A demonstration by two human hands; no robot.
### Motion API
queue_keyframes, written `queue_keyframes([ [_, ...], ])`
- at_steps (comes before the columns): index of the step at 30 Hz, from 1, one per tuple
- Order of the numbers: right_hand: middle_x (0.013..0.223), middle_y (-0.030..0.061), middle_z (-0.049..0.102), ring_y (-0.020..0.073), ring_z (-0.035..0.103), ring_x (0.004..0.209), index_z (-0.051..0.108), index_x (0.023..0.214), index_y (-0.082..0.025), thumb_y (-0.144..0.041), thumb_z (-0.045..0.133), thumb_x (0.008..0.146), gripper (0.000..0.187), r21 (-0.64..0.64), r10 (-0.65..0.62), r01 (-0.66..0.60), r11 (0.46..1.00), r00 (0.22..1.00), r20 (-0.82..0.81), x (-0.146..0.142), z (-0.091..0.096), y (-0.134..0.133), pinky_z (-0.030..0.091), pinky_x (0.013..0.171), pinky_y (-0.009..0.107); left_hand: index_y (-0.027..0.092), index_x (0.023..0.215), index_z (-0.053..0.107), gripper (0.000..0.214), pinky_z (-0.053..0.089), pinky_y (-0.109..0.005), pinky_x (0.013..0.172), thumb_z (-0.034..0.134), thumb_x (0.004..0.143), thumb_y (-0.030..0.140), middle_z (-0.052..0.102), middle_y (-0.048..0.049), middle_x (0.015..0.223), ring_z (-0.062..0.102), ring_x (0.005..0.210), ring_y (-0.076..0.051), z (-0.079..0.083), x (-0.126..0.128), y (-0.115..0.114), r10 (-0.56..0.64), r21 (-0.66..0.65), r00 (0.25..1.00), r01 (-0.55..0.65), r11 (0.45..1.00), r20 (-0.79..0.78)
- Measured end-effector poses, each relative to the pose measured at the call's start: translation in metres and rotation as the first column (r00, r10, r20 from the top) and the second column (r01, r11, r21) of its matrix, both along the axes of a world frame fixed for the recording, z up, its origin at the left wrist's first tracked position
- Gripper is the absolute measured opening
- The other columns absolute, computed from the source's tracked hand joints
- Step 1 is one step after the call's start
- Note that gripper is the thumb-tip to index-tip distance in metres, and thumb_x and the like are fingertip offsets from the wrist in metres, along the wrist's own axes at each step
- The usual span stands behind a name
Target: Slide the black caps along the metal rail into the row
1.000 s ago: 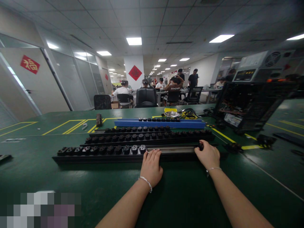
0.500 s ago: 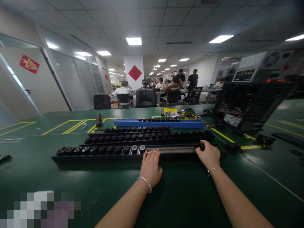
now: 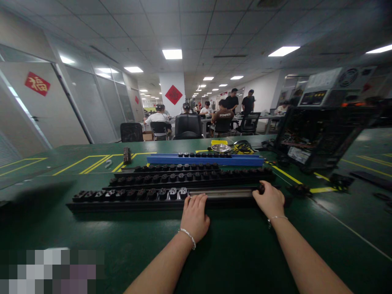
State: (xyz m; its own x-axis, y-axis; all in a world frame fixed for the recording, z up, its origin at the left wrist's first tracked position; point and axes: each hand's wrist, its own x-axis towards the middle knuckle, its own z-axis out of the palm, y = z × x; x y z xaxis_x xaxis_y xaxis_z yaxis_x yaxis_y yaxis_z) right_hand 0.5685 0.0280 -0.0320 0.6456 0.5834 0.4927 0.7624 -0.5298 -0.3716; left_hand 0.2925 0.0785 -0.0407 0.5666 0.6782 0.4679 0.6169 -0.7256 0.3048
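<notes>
Head view: a dark blur (image 3: 43, 196) has come in at far left since half a second ago, while left hand (image 3: 195, 217) and right hand (image 3: 271, 200) are kept in place, so the work at the front rail (image 3: 128, 206) is left unaltered. A black piece (image 3: 261, 189) is pinched by the right hand at the bare stretch's right end. The left fingers are curled on the rail, next to its socket row (image 3: 131, 194); whether anything is gripped cannot be told. More pieces are carried in the blue rail (image 3: 208, 161); the dish's (image 3: 221, 151) contents cannot be made out.
</notes>
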Motion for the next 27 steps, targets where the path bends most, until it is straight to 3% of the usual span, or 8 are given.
queue_keyframes([
  [4,0.107,0.0111,0.064,0.0275,0.054,0.103,0.056,0.11,-0.017,-0.033,0.043,0.07,0.045,-0.014,-0.032,0.032,0.999,0.999,0.012,0.001,0.001,-0.001,0.03,0.096,0.046,0.02,0.127,0.045,0.06,0.019,-0.045,0.111,0.049,0.068,0.011,0.052,-0.0036,0.131,0.04,0.122,-0.021,0.0,0.0,0.0,-0.004,0.002,1.0,0.004,1.0,0.005],
  [23,0.101,0.0114,0.065,0.0266,0.057,0.097,0.056,0.112,-0.016,-0.035,0.041,0.071,0.048,-0.041,-0.032,0.031,0.999,0.999,-0.03,0.012,0.001,-0.006,0.034,0.091,0.042,0.02,0.127,0.045,0.06,0.018,-0.045,0.111,0.048,0.068,0.011,0.052,-0.0036,0.131,0.039,0.123,-0.021,-0.001,0.0,0.0,-0.004,0.002,1.0,0.004,1.0,0.012],
  [27,0.105,0.0111,0.063,0.0273,0.054,0.102,0.055,0.112,-0.018,-0.037,0.041,0.071,0.047,-0.042,-0.054,0.052,0.998,0.998,-0.039,0.011,0.001,-0.007,0.028,0.097,0.048,0.02,0.126,0.045,0.06,0.018,-0.045,0.112,0.048,0.067,0.011,0.052,-0.0034,0.13,0.039,0.122,-0.021,-0.001,0.0,0.0,-0.006,0.006,1.0,0.006,1.0,0.017],
])
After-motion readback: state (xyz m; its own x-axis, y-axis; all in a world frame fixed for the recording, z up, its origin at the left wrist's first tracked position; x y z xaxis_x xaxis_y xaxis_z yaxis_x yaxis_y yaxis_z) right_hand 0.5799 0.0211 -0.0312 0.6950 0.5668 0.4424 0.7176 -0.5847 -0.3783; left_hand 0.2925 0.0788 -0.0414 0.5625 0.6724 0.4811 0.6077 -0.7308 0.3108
